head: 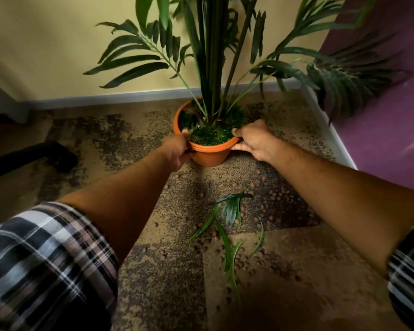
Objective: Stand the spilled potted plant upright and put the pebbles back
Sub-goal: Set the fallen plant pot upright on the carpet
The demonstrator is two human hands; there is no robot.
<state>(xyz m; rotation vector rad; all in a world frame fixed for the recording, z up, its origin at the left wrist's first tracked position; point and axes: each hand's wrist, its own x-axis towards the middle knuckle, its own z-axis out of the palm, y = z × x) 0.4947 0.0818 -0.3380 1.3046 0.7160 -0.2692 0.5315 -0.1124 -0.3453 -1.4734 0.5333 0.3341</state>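
Note:
An orange plastic pot [209, 155] stands upright on the patterned carpet near the room's corner. Tall green palm stems [213, 68] rise from a grassy mat [208, 136] inside it. My left hand [177, 150] grips the pot's rim on its left side, thumb over the edge. On the right side my right hand [253, 139] holds the rim, thumb on top and fingers beneath. Small brown pebbles [273, 199] lie scattered over the carpet in front of the pot. Broken green leaves [227, 218] lie among them.
A yellow wall with a pale skirting board [105, 97] runs behind the pot. A purple wall [380, 115] closes the right side, with fronds brushing it. A dark object [46, 154] lies on the floor at the left.

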